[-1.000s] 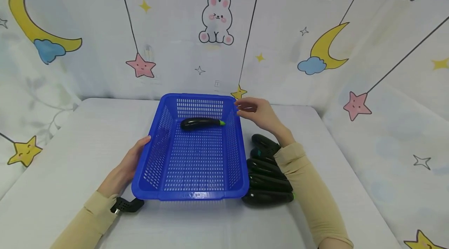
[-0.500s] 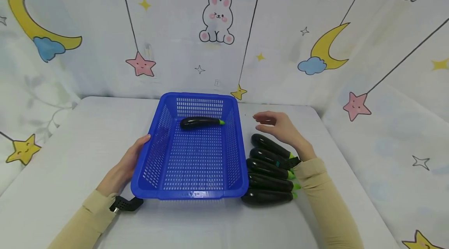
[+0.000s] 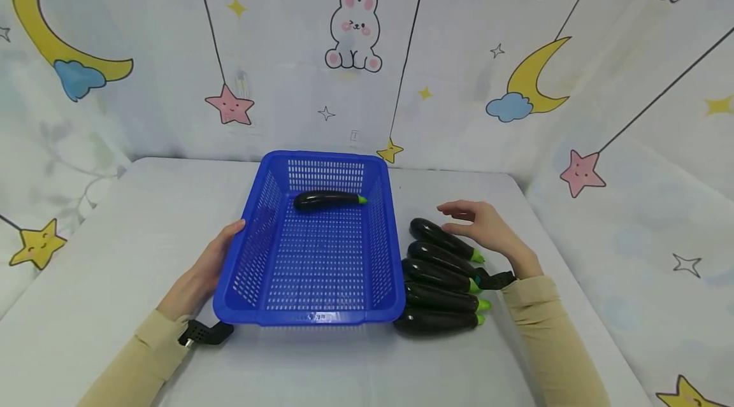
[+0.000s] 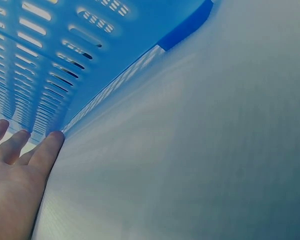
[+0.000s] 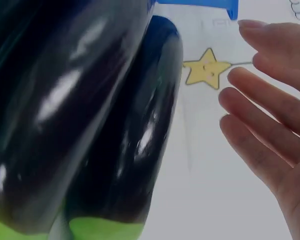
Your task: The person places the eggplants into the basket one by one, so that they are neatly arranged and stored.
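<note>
A blue slotted plastic basket [image 3: 309,318] stands in the middle of the table, with one dark eggplant [image 3: 327,200] lying across its far end. My left hand [image 3: 213,260] holds the basket's left side, a digit at the rim; in the left wrist view, its fingertips [image 4: 54,137] reach the slotted wall. To the right, several glossy eggplants with green stem ends lie in a row. My right hand [image 3: 484,225] hovers around the stem half of the farthest eggplant [image 3: 441,238], fingers loosely bent, holding nothing. The right wrist view shows that hand's spread fingers [image 5: 260,112] beside two eggplants [image 5: 135,130].
A white cloth-covered table [image 3: 143,222] runs back to a curtain [image 3: 298,44] printed with moons, stars and a rabbit. The nearest eggplant [image 3: 436,322] lies close against the basket's right front corner. Black wrist straps sit at both sleeve cuffs.
My right hand has moved from the basket's far right corner, rightward and nearer, to the farthest eggplant, uncovering the stem ends. The left hand and basket have stayed in place.
</note>
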{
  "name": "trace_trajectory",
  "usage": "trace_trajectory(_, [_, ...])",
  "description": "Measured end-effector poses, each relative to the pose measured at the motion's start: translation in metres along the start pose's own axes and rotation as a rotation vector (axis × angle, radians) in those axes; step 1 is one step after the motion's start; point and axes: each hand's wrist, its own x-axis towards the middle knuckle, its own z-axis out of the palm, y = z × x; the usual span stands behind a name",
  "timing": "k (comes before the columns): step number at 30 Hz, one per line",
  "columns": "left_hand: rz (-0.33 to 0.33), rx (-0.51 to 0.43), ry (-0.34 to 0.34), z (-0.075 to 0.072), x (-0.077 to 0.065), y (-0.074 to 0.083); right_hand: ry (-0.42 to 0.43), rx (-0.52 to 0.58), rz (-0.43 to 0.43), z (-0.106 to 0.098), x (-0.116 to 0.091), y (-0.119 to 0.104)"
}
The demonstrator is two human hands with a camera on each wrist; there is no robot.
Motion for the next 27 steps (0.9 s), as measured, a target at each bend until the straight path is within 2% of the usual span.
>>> trace_trajectory(7, [-0.009,-0.029,-0.02,0.002,0.001,0.0,-0.051,0.042,0.025,0.001,0.001,0.016])
trace_trajectory(12, [-0.015,-0.014,0.002,0.002,0.001,0.0,-0.089,0.047,0.032,0.004,0.002,0.025])
trace_trajectory(17, [-0.014,0.005,0.019,0.001,0.001,0.0,-0.131,0.044,0.041,0.005,0.002,0.029])
trace_trajectory(22, [0.011,0.005,-0.001,0.0,0.0,-0.002,-0.172,0.045,0.047,0.007,0.002,0.031])
trace_trajectory(27, [0.002,0.011,0.011,0.0,0.0,-0.002,-0.197,0.059,0.05,0.009,0.002,0.033])
